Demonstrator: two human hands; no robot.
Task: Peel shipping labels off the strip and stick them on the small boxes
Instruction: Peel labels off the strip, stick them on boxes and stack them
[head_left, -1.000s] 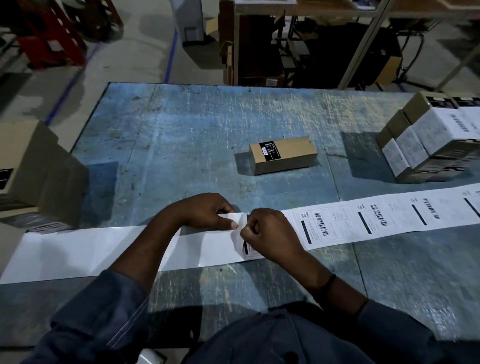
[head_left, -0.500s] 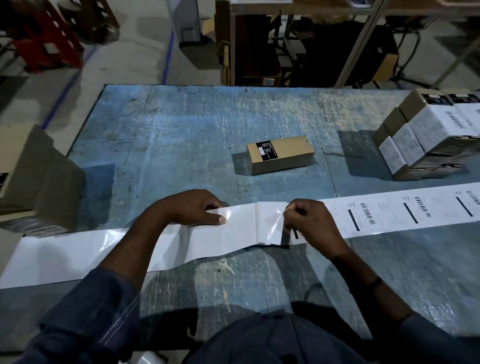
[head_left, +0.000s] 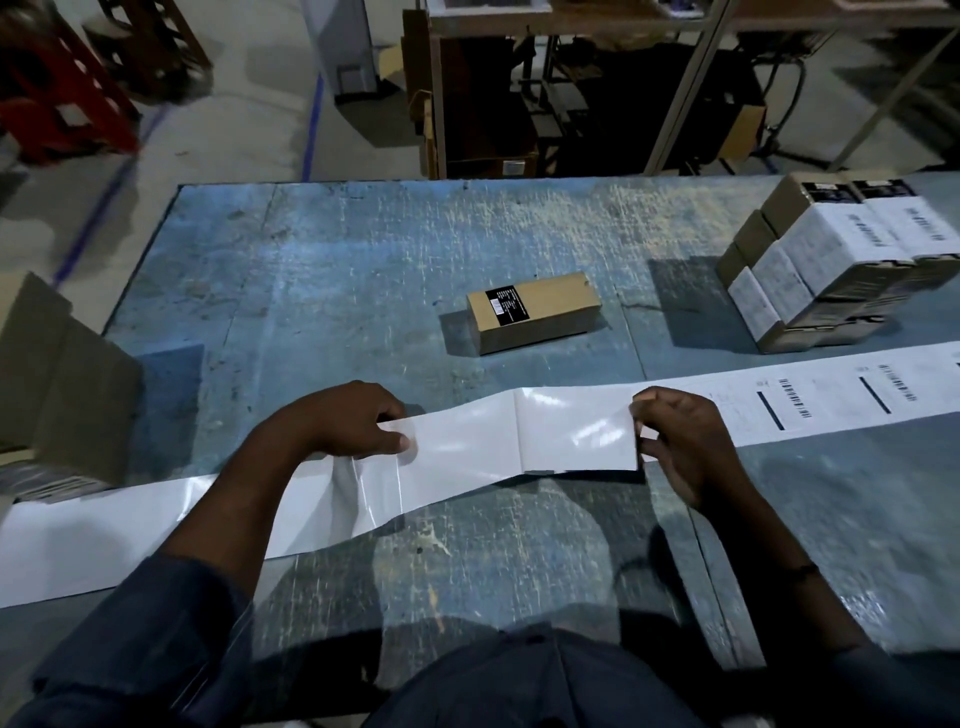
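1. Here the left hand (head_left: 358, 421) pins the glossy backing strip (head_left: 457, 447) near the worktop's (head_left: 322, 270) front edge; the right hand (head_left: 675, 441) has its grip pinched shut on a peeling label (head_left: 576, 431).
2. The label looks thin, floppy and sticky, so it is probably best held by one corner.
3. The unlabelled small box (head_left: 535, 312) sits mid-worktop with bare surface all round; the labelled stack (head_left: 831, 260) fills the far right corner.

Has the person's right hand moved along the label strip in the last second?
Yes. The right hand moved rightward, from below the lone brown cardboard box to beyond its right end.
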